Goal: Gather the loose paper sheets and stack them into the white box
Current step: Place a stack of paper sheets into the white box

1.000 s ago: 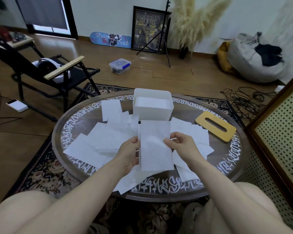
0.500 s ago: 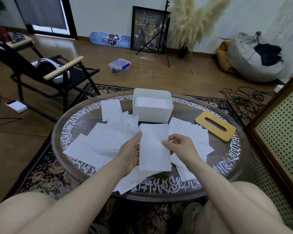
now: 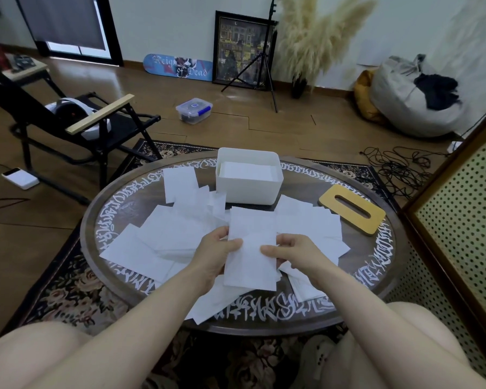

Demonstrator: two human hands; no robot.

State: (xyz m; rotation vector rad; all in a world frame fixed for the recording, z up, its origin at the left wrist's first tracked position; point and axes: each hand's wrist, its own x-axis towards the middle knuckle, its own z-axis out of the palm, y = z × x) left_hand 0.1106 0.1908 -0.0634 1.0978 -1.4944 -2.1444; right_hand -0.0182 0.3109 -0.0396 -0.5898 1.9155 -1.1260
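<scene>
Left hand (image 3: 212, 255) and right hand (image 3: 293, 252) both pinching one paper sheet (image 3: 251, 248) — perhaps several — between them, near white box (image 3: 249, 189).

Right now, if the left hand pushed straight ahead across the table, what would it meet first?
Likely the loose sheets spread just beyond the left hand, before the white box; depth is uncertain, and it holds a sheet.

We see one white paper sheet (image 3: 251, 248) lifted above the pile, long side running away from us, pinched at both edges. More loose sheets (image 3: 163, 234) lie overlapping, fanned out to either side. The white box (image 3: 249, 192) stands open just beyond them, with a stack of sheets (image 3: 247, 171) inside.
</scene>
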